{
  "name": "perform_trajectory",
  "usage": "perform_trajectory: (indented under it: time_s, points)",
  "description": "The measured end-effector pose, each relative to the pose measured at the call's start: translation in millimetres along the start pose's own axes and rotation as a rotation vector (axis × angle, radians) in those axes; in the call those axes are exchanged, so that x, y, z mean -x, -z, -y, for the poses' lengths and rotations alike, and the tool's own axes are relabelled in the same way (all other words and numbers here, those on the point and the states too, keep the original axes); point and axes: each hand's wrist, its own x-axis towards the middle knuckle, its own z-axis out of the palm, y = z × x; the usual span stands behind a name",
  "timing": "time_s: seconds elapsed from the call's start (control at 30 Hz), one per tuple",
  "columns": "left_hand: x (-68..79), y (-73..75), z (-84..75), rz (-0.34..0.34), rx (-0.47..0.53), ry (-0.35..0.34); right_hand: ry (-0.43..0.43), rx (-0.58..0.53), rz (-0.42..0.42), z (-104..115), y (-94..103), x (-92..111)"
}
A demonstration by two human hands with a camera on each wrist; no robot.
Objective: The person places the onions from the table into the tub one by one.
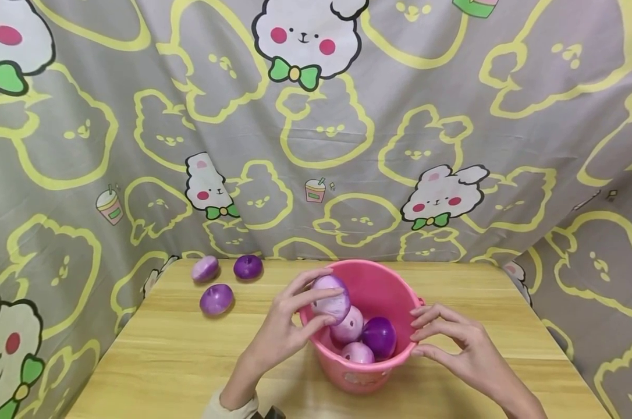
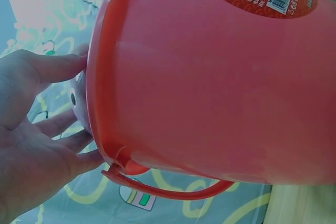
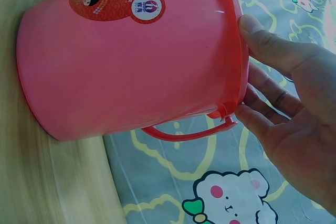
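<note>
Over the left part of the pink bucket (image 1: 383, 282), my left hand (image 1: 281, 326) holds a purple-and-white toy onion (image 1: 332, 299) between thumb and fingers. The left wrist view shows this hand (image 2: 47, 124) at the bucket's rim, the onion mostly hidden behind it. My right hand (image 1: 460, 343) grips the rim on the right side, fingertips over the edge. Its thumb (image 3: 262, 38) lies against the rim in the right wrist view. Inside the bucket are a dark purple onion (image 1: 380, 338) and two paler ones, a pale onion (image 1: 349, 325) and another pale onion (image 1: 358, 352).
On the wooden table (image 1: 190, 355), at the back left, lie a purple-and-white onion (image 1: 205, 269), a dark purple onion (image 1: 248, 267) and a purple onion (image 1: 217, 299). A patterned grey curtain (image 1: 337, 174) hangs behind the table and at both sides. The bucket's red handle (image 3: 184, 136) hangs down.
</note>
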Motion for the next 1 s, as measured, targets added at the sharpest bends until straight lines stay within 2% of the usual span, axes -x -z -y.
perform_trajectory:
  time_s: [0.33,0.53,0.8,1.0]
  points:
    - [-0.8,2.2,-0.3,-0.003,0.001,-0.020,-0.005,-0.004,0.002,0,-0.5,1]
    - [-1.4,5.7,1.0,-0.015,0.000,0.006,-0.018,0.004,0.003,0,0.1,1]
    - [-0.7,16.9,4.3,-0.069,-0.040,0.021,-0.027,0.009,0.003,0,0.6,0]
    - [2.3,27.5,13.0,-0.114,-0.025,0.059,-0.033,0.011,0.004,1,0.2,0]
